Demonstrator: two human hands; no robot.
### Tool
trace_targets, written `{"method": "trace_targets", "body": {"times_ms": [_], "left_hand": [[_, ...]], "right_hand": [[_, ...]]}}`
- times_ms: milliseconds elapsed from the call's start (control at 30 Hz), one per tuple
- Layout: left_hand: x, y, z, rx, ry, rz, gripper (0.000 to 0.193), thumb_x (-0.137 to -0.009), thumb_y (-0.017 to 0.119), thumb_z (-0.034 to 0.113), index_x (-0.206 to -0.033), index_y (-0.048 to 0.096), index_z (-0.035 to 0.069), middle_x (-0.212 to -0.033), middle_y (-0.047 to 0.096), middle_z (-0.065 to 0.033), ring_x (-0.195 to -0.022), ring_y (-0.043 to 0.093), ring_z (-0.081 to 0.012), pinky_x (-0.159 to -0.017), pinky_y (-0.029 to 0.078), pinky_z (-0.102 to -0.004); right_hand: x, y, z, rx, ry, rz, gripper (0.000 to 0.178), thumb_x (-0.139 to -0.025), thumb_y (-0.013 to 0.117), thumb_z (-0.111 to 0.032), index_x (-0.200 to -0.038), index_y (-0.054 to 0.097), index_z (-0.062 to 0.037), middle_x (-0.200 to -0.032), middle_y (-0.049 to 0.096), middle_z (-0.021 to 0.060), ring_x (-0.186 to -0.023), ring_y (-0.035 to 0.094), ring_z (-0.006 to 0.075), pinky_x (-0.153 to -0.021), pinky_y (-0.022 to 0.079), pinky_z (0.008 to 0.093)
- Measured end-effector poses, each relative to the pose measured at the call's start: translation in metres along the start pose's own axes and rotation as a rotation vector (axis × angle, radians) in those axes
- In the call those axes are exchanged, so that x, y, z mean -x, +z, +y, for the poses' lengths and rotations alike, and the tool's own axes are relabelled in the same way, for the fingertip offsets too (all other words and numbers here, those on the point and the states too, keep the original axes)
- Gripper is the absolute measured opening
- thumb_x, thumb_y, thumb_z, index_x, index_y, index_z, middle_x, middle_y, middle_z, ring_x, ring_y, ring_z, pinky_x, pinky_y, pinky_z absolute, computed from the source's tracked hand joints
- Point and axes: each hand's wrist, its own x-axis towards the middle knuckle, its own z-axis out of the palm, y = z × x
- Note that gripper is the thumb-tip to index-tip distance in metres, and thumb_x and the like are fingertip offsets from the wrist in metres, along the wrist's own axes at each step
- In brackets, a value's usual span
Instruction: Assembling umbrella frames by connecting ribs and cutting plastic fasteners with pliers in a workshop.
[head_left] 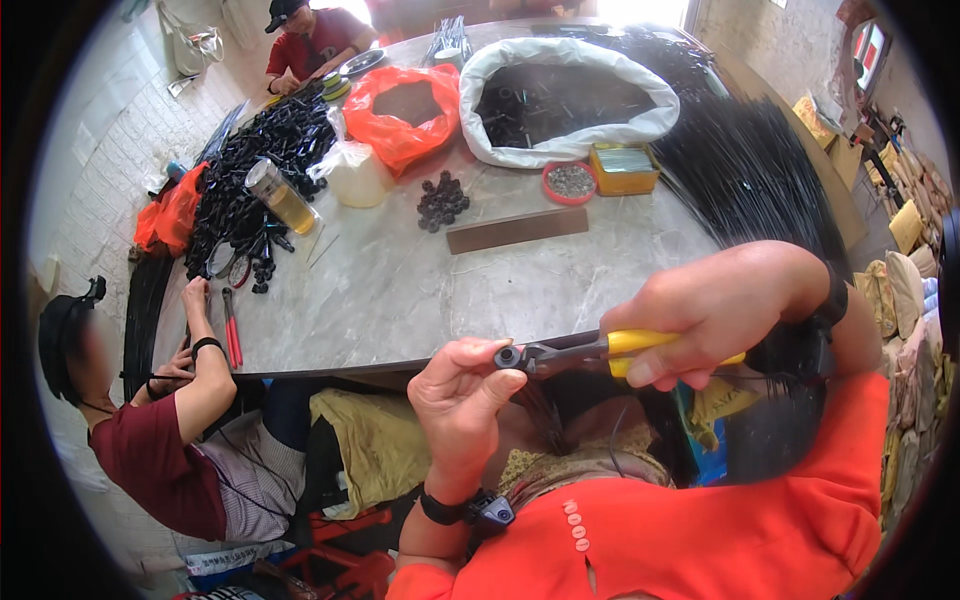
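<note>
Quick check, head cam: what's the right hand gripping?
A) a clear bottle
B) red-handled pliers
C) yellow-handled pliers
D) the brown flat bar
C: the right hand is closed around the yellow-handled pliers, whose dark tip meets the left hand fingers; the red-handled pliers lie on the table by another person.

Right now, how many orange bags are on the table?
2 that I can see. One orange bag lies open at the far end beside the big white sack. Another orange bag sits at the left edge. More may be hidden.
</note>
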Motion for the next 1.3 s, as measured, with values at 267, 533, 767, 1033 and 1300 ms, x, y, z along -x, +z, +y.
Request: {"method": "trace_targets", "body": {"times_ms": [267,533,767,1033,1300], "left_hand": [[-0.004,-0.014,0.002,0.116,-0.040,-0.065,0.025,-0.079,0.071,-0.015,-0.101,0.064,-0.005,-0.100,0.068,-0.0129,-0.092,0.067,-0.0178,-0.082,0.054,-0.0284],[-0.009,-0.021,0.006,0.067,-0.119,-0.076,0.031,-0.085,0.070,-0.005,-0.115,0.060,-0.007,-0.101,0.069,-0.0189,-0.091,0.069,-0.0231,-0.085,0.056,-0.0358],[-0.002,-0.020,0.002,-0.044,-0.099,-0.085,0.037,-0.088,0.070,0.003,-0.122,0.057,-0.007,-0.100,0.069,-0.0194,-0.089,0.068,-0.0232,-0.085,0.055,-0.0356],[0.037,0.009,-0.026,-0.511,-0.240,-0.128,0.062,-0.084,0.070,-0.004,-0.139,0.041,-0.003,-0.085,0.060,-0.0014,-0.081,0.059,-0.0081,-0.073,0.048,-0.0221],[0.095,-0.068,-0.112,-0.614,-0.517,0.150,0.016,-0.089,0.067,0.010,-0.103,0.068,0.000,-0.087,0.067,-0.0021,-0.080,0.060,-0.0084,-0.073,0.049,-0.0240]], "right_hand": [[-0.009,0.011,0.006,-0.072,-0.029,0.024,0.025,-0.100,0.054,-0.025,-0.102,0.055,0.0004,-0.080,0.064,0.0055,-0.064,0.064,0.0135,-0.059,0.052,0.0308],[-0.024,0.034,0.050,-0.131,-0.141,0.199,0.026,-0.098,0.060,-0.026,-0.108,0.058,-0.0021,-0.080,0.065,0.0042,-0.064,0.062,0.0095,-0.059,0.050,0.0268],[-0.047,0.050,0.120,0.207,0.094,0.914,0.042,-0.095,0.059,-0.040,-0.104,0.058,0.0012,-0.092,0.065,0.0250,-0.082,0.064,0.0447,-0.072,0.051,0.0487],[-0.101,0.023,0.214,0.609,0.332,1.350,0.042,-0.088,0.068,-0.038,-0.104,0.059,-0.0006,-0.094,0.062,0.0209,-0.087,0.063,0.0401,-0.074,0.050,0.0485],[-0.112,0.094,0.181,0.456,-0.229,1.331,0.031,-0.087,0.068,-0.030,-0.105,0.064,-0.0049,-0.096,0.065,0.0167,-0.089,0.065,0.0349,-0.075,0.052,0.0451]]}}
